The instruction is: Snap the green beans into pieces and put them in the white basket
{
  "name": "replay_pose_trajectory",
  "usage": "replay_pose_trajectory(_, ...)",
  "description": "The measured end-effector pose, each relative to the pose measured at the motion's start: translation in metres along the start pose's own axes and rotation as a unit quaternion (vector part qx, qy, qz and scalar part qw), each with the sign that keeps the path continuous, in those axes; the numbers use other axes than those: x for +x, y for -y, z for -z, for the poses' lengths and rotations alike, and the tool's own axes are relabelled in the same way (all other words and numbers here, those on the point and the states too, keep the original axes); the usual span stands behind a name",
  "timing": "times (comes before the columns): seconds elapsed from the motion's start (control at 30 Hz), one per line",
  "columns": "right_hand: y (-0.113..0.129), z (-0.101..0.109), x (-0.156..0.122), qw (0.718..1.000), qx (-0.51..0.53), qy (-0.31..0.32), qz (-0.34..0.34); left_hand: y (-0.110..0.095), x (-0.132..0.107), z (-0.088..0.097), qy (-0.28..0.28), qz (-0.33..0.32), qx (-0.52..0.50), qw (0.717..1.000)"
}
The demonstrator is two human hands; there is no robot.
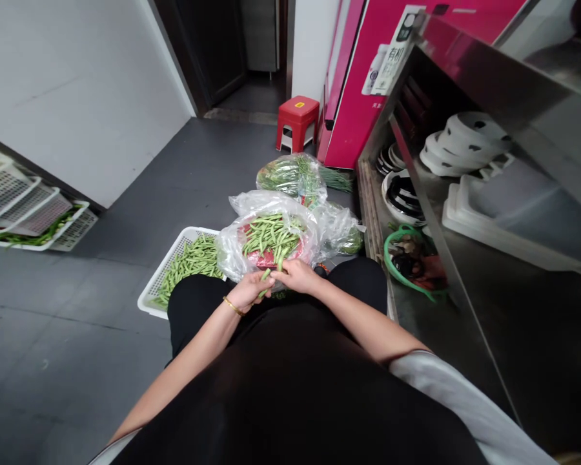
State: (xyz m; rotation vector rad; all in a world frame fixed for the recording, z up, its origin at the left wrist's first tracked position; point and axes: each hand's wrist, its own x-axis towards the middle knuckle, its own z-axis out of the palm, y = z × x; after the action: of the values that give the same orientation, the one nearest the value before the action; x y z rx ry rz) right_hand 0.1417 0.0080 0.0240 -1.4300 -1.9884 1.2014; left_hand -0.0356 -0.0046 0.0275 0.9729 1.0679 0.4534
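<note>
My left hand, with a gold bracelet on the wrist, and my right hand meet over my lap. Both pinch the same green bean, one at each end. Just beyond them a clear plastic bag lies open over a red basin, heaped with green beans. To its left a white slotted tray on the floor holds a pile of cut bean pieces.
More bagged greens lie on the dark floor behind, near a red stool and a pink cabinet. A steel shelf unit with plates and a green basket stands on my right. White trays lean at far left.
</note>
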Motion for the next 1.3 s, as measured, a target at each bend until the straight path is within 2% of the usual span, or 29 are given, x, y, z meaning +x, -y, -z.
replay_pose_trajectory(0.07,0.001,0.01,-0.002,0.98,0.056,0.189,0.004,0.002,-0.009,0.002,0.061,-0.009,0.042,0.997)
replay_pose_trajectory(0.1,0.001,0.014,-0.003,0.962,0.087,0.258,0.006,0.002,-0.012,0.002,0.09,-0.021,0.056,0.994)
replay_pose_trajectory(0.13,0.002,0.016,-0.004,0.951,0.103,0.292,0.01,0.002,-0.015,0.002,0.107,-0.034,0.062,0.992)
replay_pose_trajectory(0.17,0.004,0.015,-0.006,0.954,0.097,0.284,0.015,0.001,-0.016,0.002,0.109,-0.044,0.058,0.991)
replay_pose_trajectory(0.2,0.006,0.013,-0.007,0.969,0.065,0.238,0.021,0.0,-0.016,0.002,0.097,-0.048,0.048,0.993)
replay_pose_trajectory(0.27,0.009,0.002,-0.007,0.995,-0.056,0.079,0.029,-0.001,-0.013,0.0,0.048,-0.03,0.003,0.998)
replay_pose_trajectory(0.33,0.008,-0.01,-0.004,0.979,-0.19,-0.059,0.043,-0.002,-0.01,-0.003,-0.003,-0.002,-0.059,0.998)
replay_pose_trajectory(0.4,0.0,-0.017,0.0,0.955,-0.271,-0.108,0.044,-0.002,-0.009,-0.006,0.001,0.016,-0.105,0.994)
replay_pose_trajectory(0.5,-0.015,-0.01,0.001,0.957,-0.269,-0.104,-0.027,-0.005,-0.012,-0.007,0.061,0.001,-0.135,0.989)
replay_pose_trajectory(0.57,-0.019,-0.003,-0.004,0.981,-0.173,-0.045,-0.069,-0.006,-0.013,-0.006,0.051,-0.022,-0.18,0.982)
replay_pose_trajectory(0.6,-0.018,-0.001,-0.007,0.992,-0.106,0.006,-0.069,-0.005,-0.011,-0.005,0.036,-0.032,-0.209,0.977)
replay_pose_trajectory(0.67,-0.008,-0.001,-0.014,0.993,0.01,0.115,-0.026,-0.003,-0.007,-0.004,0.015,-0.054,-0.247,0.967)
replay_pose_trajectory(0.73,0.005,-0.008,-0.018,0.986,0.035,0.157,0.032,0.002,-0.002,-0.004,-0.004,-0.083,-0.25,0.965)
replay_pose_trajectory(0.8,0.015,-0.016,-0.019,0.989,-0.015,0.131,0.07,0.008,0.002,-0.006,-0.042,-0.112,-0.223,0.968)
replay_pose_trajectory(0.9,0.021,-0.019,-0.018,0.987,-0.095,0.1,0.082,0.013,0.005,-0.007,-0.08,-0.123,-0.175,0.974)
replay_pose_trajectory(0.97,0.019,-0.01,-0.017,0.989,-0.12,0.054,0.062,0.014,0.004,-0.006,-0.075,-0.108,-0.163,0.978)
replay_pose_trajectory(1.03,0.016,0.003,-0.017,0.989,-0.138,-0.025,0.047,0.014,0.002,-0.005,-0.059,-0.087,-0.151,0.983)
replay_pose_trajectory(1.1,0.013,0.014,-0.016,0.984,-0.15,-0.051,0.081,0.012,-0.001,-0.004,-0.038,-0.073,-0.127,0.988)
replay_pose_trajectory(1.2,0.011,0.015,-0.017,0.978,-0.117,0.034,0.172,0.011,-0.006,-0.002,0.014,-0.052,-0.094,0.994)
replay_pose_trajectory(1.23,0.011,0.012,-0.019,0.977,-0.083,0.07,0.182,0.011,-0.008,-0.002,0.041,-0.042,-0.084,0.995)
replay_pose_trajectory(1.3,0.009,0.006,-0.025,0.975,0.028,0.154,0.158,0.01,-0.013,0.001,0.109,-0.027,-0.064,0.992)
